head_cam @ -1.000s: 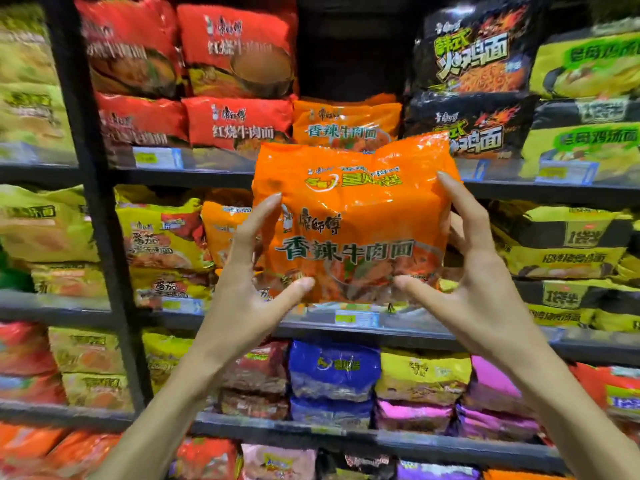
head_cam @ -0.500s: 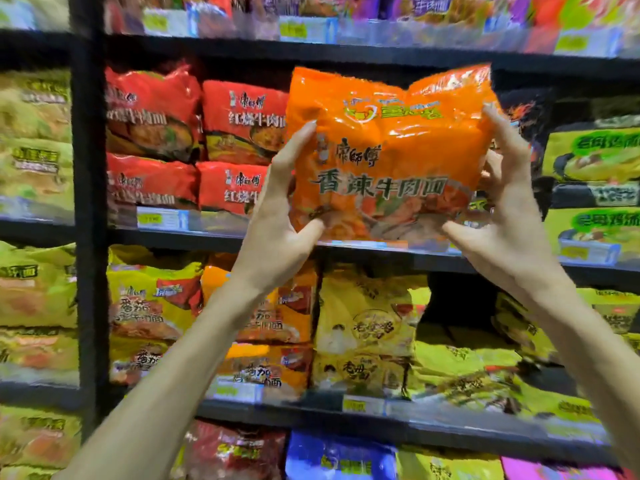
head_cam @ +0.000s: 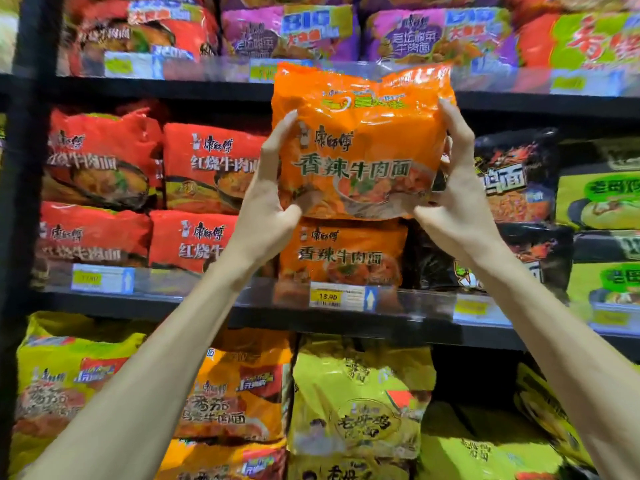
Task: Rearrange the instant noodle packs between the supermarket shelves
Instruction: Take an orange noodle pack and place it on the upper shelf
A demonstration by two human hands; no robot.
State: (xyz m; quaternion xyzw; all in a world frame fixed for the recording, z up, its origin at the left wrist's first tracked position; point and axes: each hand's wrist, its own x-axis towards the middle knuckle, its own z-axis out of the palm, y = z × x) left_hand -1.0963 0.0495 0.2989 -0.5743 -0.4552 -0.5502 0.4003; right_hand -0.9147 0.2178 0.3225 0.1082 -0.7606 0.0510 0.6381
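Up went the orange noodle pack (head_cam: 360,143) over that last second, from in front of a lower shelf to the gap between the red packs (head_cam: 207,168) and the black packs (head_cam: 509,178). It stood upright, label facing out, with its top edge overlapping the lip of the shelf above. Its bottom edge sat right over a second orange pack (head_cam: 343,254) lying on the shelf (head_cam: 173,306), though I could not tell whether the two touched. The left hand (head_cam: 266,202) had its grip clamped on the pack's left side, thumb on the lower front corner. The right hand (head_cam: 457,195) gripped the right side the same way. A price tag (head_cam: 341,297) hung on the shelf edge just below, and yellow packs (head_cam: 360,403) filled the shelf underneath.
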